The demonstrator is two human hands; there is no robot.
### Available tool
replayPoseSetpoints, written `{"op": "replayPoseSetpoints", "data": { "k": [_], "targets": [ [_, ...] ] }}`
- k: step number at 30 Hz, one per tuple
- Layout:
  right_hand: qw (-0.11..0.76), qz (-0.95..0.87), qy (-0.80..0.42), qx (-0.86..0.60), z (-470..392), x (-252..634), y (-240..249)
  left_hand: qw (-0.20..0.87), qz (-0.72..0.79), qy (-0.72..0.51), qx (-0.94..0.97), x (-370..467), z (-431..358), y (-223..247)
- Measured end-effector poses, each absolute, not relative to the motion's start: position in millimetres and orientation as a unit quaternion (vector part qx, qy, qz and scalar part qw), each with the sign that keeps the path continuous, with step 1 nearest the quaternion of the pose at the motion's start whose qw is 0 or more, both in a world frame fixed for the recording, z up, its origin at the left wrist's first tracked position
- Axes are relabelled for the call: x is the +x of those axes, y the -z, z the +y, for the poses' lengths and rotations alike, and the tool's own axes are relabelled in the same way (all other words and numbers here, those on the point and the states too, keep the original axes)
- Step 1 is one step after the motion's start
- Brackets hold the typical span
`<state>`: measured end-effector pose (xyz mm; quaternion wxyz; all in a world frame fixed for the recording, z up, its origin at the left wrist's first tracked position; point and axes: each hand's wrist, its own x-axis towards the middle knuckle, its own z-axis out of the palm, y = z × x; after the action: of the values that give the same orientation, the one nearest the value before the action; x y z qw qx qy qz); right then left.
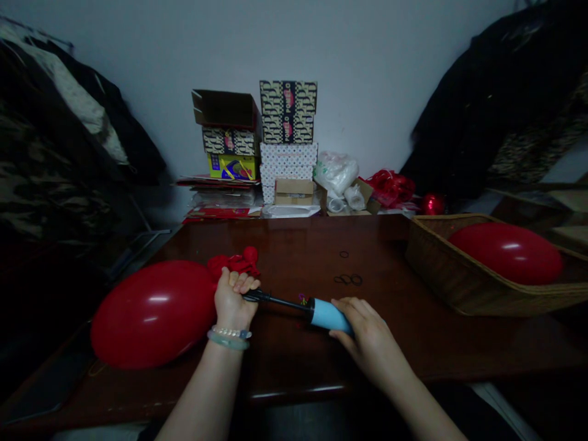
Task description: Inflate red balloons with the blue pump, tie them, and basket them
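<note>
A large inflated red balloon (156, 313) lies on the left of the brown table, its neck end at my left hand (236, 300). That hand is closed around the balloon's neck and the black nozzle end of a hand pump. The pump (329, 315) has a light blue barrel and a thin black rod reaching left. My right hand (367, 337) is wrapped round the barrel's right end. Uninflated red balloons (234, 262) lie just behind my left hand. Several black rings (349, 280) rest on the table beyond the pump.
On the right stands a wicker basket (459, 288) holding another red balloon (509, 252). Stacked boxes (288, 113), plastic bags (337, 171) and shiny red material (390, 187) line the table's back edge (294, 223). Dark clothes hang on both sides.
</note>
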<state>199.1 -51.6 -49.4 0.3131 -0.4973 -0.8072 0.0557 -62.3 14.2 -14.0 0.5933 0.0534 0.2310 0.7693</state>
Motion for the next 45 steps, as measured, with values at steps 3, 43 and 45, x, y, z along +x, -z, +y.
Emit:
{"op": "replayPoseSetpoints", "data": {
  "k": [3, 43, 45],
  "targets": [
    [0.312, -0.809, -0.051, -0.496, -54.1, 193.2, 52.0, 0.606, 0.227, -0.760, 0.053, -51.0, 13.1, 19.1],
    [0.327, -0.820, -0.053, -0.466, -51.2, 206.6, 39.9, 0.551, 0.340, -0.745, 0.161, -50.3, 16.7, 14.6],
    [0.335, -0.819, -0.052, -0.463, -52.8, 201.4, 42.5, 0.556, 0.348, -0.736, 0.170, -38.9, 14.4, 16.5]
  ]
}}
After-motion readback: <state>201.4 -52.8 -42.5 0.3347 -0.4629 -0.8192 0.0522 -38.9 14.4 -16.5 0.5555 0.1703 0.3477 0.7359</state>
